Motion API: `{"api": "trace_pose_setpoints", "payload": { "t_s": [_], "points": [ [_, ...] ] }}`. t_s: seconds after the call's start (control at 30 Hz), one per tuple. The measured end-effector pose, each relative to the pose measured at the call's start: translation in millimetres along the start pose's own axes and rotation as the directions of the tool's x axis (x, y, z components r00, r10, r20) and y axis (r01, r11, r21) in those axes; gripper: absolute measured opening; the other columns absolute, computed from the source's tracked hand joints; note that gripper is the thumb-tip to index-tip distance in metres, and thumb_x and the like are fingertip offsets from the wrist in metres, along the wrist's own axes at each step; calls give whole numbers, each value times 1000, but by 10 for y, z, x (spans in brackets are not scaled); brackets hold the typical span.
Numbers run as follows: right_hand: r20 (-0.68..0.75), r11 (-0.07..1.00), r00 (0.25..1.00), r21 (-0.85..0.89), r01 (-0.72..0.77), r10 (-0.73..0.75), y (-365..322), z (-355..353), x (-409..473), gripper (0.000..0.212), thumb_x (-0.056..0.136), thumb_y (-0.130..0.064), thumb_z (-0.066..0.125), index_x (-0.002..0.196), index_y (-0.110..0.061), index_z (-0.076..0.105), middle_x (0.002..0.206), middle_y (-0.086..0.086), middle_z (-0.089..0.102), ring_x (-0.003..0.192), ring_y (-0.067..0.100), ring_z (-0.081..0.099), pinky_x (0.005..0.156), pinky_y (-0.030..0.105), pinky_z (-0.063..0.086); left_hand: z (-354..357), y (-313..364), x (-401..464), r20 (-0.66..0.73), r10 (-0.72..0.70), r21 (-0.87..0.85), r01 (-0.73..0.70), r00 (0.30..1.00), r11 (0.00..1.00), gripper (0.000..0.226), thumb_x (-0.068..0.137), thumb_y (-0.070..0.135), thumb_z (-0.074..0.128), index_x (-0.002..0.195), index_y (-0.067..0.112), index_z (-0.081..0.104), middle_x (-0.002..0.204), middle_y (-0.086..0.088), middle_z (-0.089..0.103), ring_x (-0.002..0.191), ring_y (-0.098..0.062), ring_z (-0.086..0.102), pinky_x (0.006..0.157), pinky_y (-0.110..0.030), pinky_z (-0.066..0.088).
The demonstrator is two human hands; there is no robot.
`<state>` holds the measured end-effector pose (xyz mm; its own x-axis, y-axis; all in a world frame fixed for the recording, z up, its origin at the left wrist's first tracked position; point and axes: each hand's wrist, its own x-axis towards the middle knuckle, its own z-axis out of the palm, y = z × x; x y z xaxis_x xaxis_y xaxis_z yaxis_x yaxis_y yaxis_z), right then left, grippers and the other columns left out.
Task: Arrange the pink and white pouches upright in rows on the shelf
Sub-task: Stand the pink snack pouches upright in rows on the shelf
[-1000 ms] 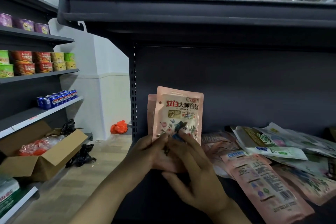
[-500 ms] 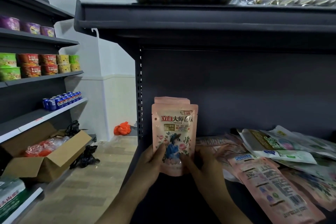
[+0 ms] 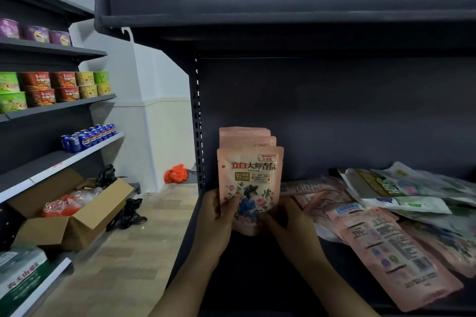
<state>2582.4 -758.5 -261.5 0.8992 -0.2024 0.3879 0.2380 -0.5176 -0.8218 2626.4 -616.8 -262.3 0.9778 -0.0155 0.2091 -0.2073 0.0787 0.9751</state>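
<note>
Both hands (image 3: 219,216) (image 3: 286,221) grip front pink pouch (image 3: 249,188) upright on shelf (image 3: 257,278).

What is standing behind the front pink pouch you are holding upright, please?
Behind the front pouch two more pink pouches stand upright; only their top edges show, the rest is covered.

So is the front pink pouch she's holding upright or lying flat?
Upright: the front pink pouch stands on end, print facing out, left hand and right hand gripping its lower corners.
</note>
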Motion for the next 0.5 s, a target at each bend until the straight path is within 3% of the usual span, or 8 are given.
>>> {"api": "trace_pose_setpoints", "payload": {
  "t_s": [0.07,0.27,0.5],
  "points": [
    [2,1000,1000,8,-21,21,-3,-5,-5,19,87,-15,65,98,-19,50,80,-22,54,67,-14,54,55,-2,40,2,-13,-12,2,3,20,-3,1000,1000,22,88,25,60,108,21,52,112,2,64,103,-13,63,87,-40,56],
    [20,998,998,-21,-55,56,-5,-14,-14,26,87,-16,65,110,-10,55,82,-23,52,72,-12,50,56,-3,40,-19,-82,18,29,21,128,-25,999,992,32,90,30,57,119,19,50,117,3,64,108,-13,62,87,-39,56],
    [44,999,998,-18,-51,52,-54,-31,-42,36,88,-18,63,122,-11,52,95,-16,54,75,-12,48,58,-6,38,-36,-194,122,28,30,74,-32,999,997,34,90,27,57,122,17,50,118,0,63,108,-16,62,91,-46,53]
  ]
}}
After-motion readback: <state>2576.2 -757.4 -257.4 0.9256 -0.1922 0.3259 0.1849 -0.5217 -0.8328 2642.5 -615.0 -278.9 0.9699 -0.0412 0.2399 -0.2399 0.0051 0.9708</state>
